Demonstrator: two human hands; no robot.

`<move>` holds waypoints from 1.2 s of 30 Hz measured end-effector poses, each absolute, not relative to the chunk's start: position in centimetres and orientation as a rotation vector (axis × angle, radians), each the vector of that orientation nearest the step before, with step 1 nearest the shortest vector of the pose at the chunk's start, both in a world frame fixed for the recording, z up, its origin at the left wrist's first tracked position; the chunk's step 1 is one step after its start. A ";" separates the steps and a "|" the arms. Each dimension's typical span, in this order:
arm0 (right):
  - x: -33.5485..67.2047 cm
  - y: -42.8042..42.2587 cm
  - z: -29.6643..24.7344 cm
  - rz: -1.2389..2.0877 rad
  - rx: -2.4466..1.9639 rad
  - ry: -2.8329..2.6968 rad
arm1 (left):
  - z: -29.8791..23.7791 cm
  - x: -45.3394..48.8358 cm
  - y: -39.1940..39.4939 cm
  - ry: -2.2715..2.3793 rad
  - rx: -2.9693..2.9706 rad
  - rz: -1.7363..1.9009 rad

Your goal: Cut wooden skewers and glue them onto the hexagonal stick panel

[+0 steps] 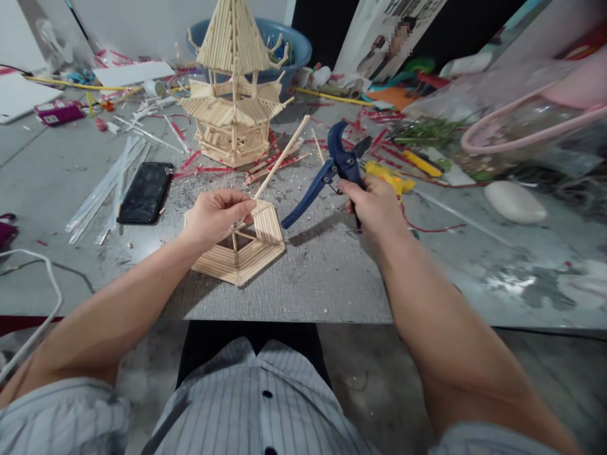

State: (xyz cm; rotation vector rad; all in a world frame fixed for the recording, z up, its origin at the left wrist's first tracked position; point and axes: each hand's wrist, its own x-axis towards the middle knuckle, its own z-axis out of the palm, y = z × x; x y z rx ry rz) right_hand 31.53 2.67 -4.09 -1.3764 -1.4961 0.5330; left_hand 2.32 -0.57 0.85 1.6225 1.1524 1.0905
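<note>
My left hand (pixel 215 218) pinches the lower end of a thin wooden stick (pixel 283 157), which slants up and to the right. Beneath that hand lies a flat hexagonal frame (pixel 237 270) built from rows of light sticks, partly covered by the hand. My right hand (pixel 372 205) is closed around one handle of a blue-handled pruning cutter (pixel 348 165). Its dark blade points up to the right and its other handle swings out to the left, so the tool stands spread. Behind them rises a pagoda model (pixel 234 107) made of the same sticks.
A black phone (pixel 145 193) lies left of the frame beside clear glue sticks (pixel 107 189). Behind the pagoda sits a blue basin (pixel 298 47). To the right are a yellow glue gun (pixel 391 178), a yellow-handled knife (pixel 422 163), a white oval object (pixel 515 202) and red scraps.
</note>
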 end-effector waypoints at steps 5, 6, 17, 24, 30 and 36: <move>31.1 1.9 -2.7 0.949 -1.357 -1.184 | 0.6 2.2 -0.4 1.166 1.621 1.082; 30.9 1.6 -2.3 1.000 -1.335 -1.154 | 0.6 2.2 -0.4 1.154 1.607 1.086; 30.0 -0.1 0.0 1.438 -1.032 -1.033 | -0.2 1.9 -0.1 1.072 1.547 1.225; 29.3 -1.0 0.6 1.502 -0.950 -1.080 | 0.2 2.4 -0.4 0.945 1.522 1.160; 28.7 -1.3 0.7 1.478 -0.893 -1.076 | 0.5 2.5 -0.5 1.007 1.515 1.038; 29.2 -1.1 0.5 1.500 -0.879 -1.114 | 0.2 2.5 -0.4 0.938 1.544 1.041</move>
